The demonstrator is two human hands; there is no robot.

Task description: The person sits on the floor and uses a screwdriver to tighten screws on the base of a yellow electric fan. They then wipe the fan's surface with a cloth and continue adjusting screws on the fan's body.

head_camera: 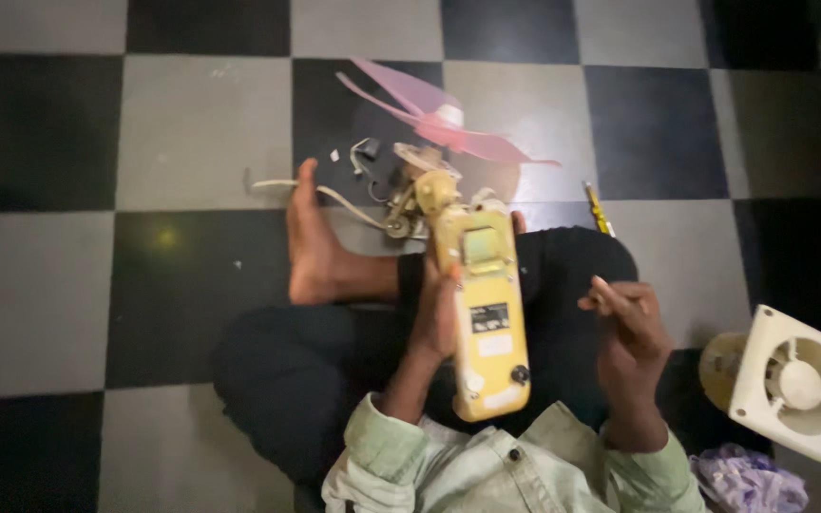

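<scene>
Yellow fan body [486,313] held on lap.
Gripped by left hand [437,313]; right hand [631,328] raised, fingers curled together, nothing visibly pinched.

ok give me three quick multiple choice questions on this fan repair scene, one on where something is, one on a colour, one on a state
1. Where does the white square fan housing lie?
A. on the floor to the person's right
B. on the person's lap
C. beside the bare foot

2. What colour are the fan blades?
A. green
B. pink
C. white

3. How is the yellow fan body held?
A. lying loose on the floor
B. gripped by the left hand
C. clamped in both hands

Answers:
1. A, it sits on the tiles at the right edge.
2. B, the blades look pink.
3. B, the left hand grips its side, while the right hand is apart from it.
</scene>
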